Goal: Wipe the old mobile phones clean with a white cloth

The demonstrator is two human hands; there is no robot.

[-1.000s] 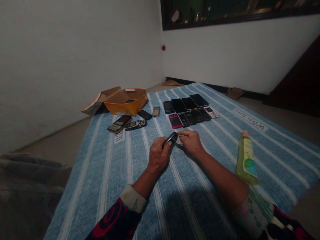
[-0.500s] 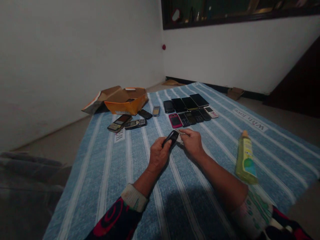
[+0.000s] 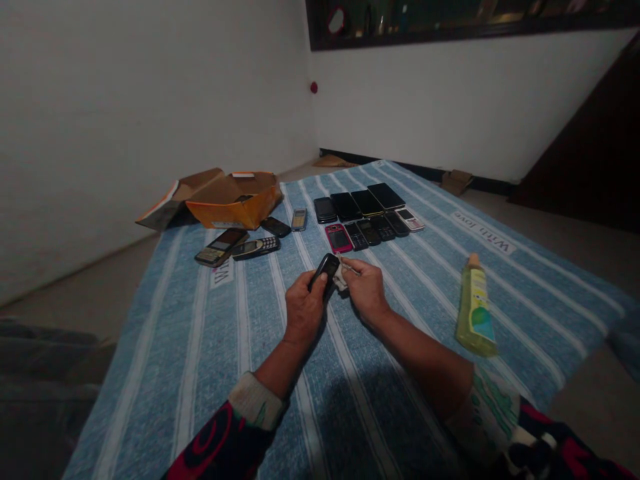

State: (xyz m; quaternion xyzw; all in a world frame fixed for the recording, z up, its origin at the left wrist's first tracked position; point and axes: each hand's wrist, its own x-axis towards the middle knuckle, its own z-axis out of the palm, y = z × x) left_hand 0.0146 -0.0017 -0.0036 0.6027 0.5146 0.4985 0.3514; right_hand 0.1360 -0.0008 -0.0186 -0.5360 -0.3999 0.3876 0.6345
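Note:
My left hand (image 3: 303, 310) is closed around a black phone (image 3: 329, 265), its thumb on the phone's face. Just right of it, my right hand (image 3: 366, 288) pinches a crumpled whitish cloth (image 3: 340, 277) against the phone's side. Beyond my hands lie two rows of phones, among them a pink phone (image 3: 339, 238), a white phone (image 3: 410, 219) and a large black phone (image 3: 386, 196). To the left are a black-and-silver phone (image 3: 257, 247), a brown phone (image 3: 221, 247), a small dark phone (image 3: 275, 227) and a silver phone (image 3: 299, 219).
An open orange cardboard box (image 3: 235, 212) stands at the table's back left. A bottle of yellow-green liquid (image 3: 477, 310) lies on the right. The blue striped cloth (image 3: 210, 373) covers the table. White walls (image 3: 400, 100) rise behind it.
The view has shifted, so the scene sits slightly further left. The held phone has turned, its face now showing more. More of the whitish cloth shows at my right fingers.

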